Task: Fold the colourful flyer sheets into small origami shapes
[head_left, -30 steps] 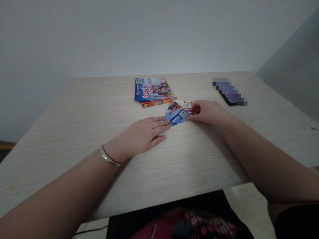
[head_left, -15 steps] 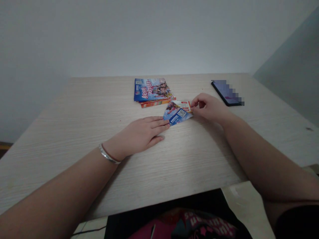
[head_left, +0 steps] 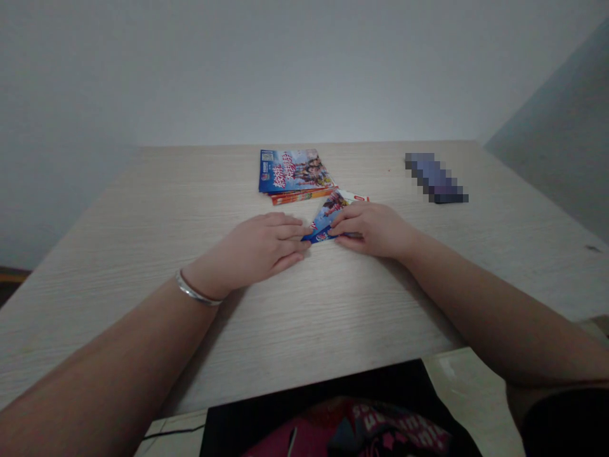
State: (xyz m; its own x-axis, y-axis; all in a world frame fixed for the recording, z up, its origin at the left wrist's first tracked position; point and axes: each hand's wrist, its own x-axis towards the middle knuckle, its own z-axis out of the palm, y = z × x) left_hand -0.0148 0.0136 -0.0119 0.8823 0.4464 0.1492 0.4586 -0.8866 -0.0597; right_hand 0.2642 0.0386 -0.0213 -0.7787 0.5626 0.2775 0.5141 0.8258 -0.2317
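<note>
Leaflet [head_left: 327, 212], folded; between near and far edges of tabletop [head_left: 285, 330], beside pile [head_left: 295, 171]. Left hand [head_left: 259, 247]: fingers flat on its left corner, ungrasping. Right hand [head_left: 380, 228]: fingers bent on right part, grip unclear.

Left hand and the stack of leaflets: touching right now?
Apart: the head view shows a strip of bare tabletop between the left hand and the stack of leaflets.

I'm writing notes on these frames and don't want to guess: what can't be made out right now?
In the head view:
- Folded leaflet, right part: hidden by the right hand.
- Its left end: partly covered by the left hand.
- Phone, screen content: blurred by pixel blocks.
- Leaflet stack, lower sheets: mostly hidden by the top one.
- Pink patterned fabric: cut off by bottom edge.
</note>
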